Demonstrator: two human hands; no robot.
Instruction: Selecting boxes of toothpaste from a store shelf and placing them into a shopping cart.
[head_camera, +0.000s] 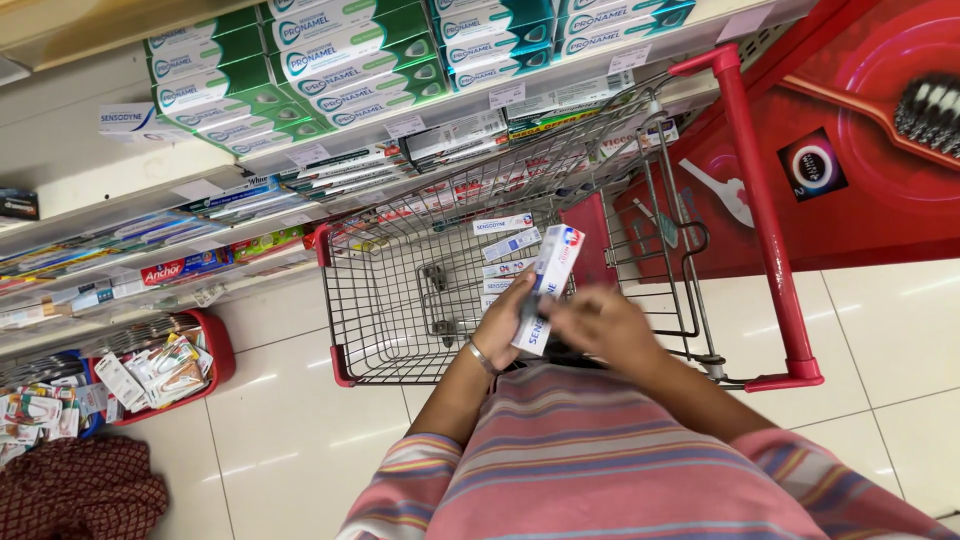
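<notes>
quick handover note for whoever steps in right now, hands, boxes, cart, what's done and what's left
Left hand grips the white toothpaste box over the wire cart.
Right hand is at the box's lower end; blurred, so the grip is unclear.
Done: several similar boxes already lie in the cart.
Left: the held box is not yet in the cart.
Shelves of toothpaste boxes stand just beyond the cart.

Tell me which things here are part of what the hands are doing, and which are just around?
In hand:
left hand
right hand
long white toothpaste box
grey wire shopping trolley with red trim
white boxes in the trolley

Just around:
green and teal boxes on shelves
red basket of packets
</notes>
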